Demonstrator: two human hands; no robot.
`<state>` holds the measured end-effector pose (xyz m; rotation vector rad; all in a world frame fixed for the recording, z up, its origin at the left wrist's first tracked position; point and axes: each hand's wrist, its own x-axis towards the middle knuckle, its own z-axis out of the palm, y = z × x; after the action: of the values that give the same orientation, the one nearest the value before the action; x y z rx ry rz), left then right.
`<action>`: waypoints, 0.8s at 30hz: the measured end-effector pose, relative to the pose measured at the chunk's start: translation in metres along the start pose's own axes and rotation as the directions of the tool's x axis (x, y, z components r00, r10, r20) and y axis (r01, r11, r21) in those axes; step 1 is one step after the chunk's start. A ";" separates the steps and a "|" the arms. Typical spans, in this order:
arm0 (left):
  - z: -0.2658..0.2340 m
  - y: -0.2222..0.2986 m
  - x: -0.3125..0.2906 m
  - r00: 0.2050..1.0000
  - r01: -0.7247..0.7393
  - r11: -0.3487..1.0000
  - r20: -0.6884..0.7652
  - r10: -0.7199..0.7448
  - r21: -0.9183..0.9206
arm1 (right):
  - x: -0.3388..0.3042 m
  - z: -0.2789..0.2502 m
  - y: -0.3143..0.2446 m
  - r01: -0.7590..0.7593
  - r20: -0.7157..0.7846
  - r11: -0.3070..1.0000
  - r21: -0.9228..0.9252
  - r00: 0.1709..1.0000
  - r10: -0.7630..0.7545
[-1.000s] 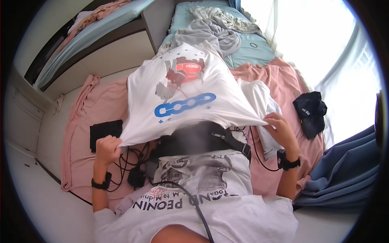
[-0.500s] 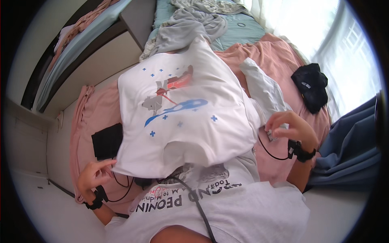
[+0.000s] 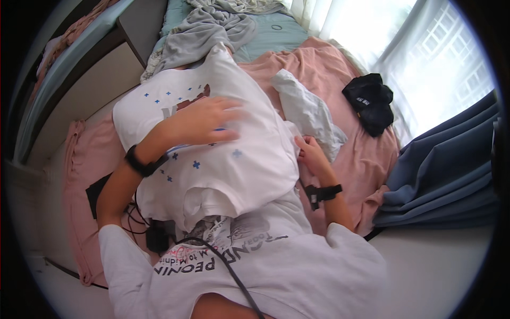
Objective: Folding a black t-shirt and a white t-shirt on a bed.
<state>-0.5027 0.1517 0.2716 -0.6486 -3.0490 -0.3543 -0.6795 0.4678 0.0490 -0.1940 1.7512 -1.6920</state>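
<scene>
A white T-shirt (image 3: 249, 159) with small blue crosses and a coloured print lies spread over my lap, its neck opening toward me. My left hand (image 3: 207, 121) reaches across the middle of the shirt, fingers stretched out and slightly smeared by motion. It covers most of the print and holds nothing. At the shirt's right side my right hand (image 3: 313, 154) is closed, with thumb and fingertips pinching the cloth by the sleeve. Just beyond that hand lies a folded pale garment (image 3: 305, 106).
Pink bedding (image 3: 353, 165) lies under everything. A black folded cloth item (image 3: 369, 103) rests at the right, near a blue curtain (image 3: 435, 165). A grey blanket (image 3: 212, 34) is bunched at the far end. A black cable (image 3: 234, 274) runs over my front; a black box (image 3: 156, 236) sits beside me.
My left hand has left the shirt's near left corner and moved up and right across its front. My right hand has moved in to the shirt's right side and pinched the cloth. The view has shifted right.
</scene>
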 end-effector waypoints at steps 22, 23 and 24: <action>0.017 -0.033 0.018 0.885 0.141 0.616 -0.180 -0.429 -0.775 | -0.117 0.096 -0.173 0.991 0.743 0.123 -0.056 0.123 -0.658; 0.010 -0.039 0.021 0.828 0.197 0.464 -0.106 -0.550 -0.864 | -0.125 0.101 -0.175 0.964 0.815 0.217 0.157 -0.002 -0.579; 0.005 -0.040 0.021 0.800 0.309 0.416 -0.002 -0.600 -0.855 | -0.129 0.091 -0.170 0.919 0.913 0.387 0.072 0.095 -0.396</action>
<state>-0.5382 0.1258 0.2590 0.3485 -2.4954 -1.7871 -0.5905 0.4392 0.2606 -2.1464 1.2311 -1.0745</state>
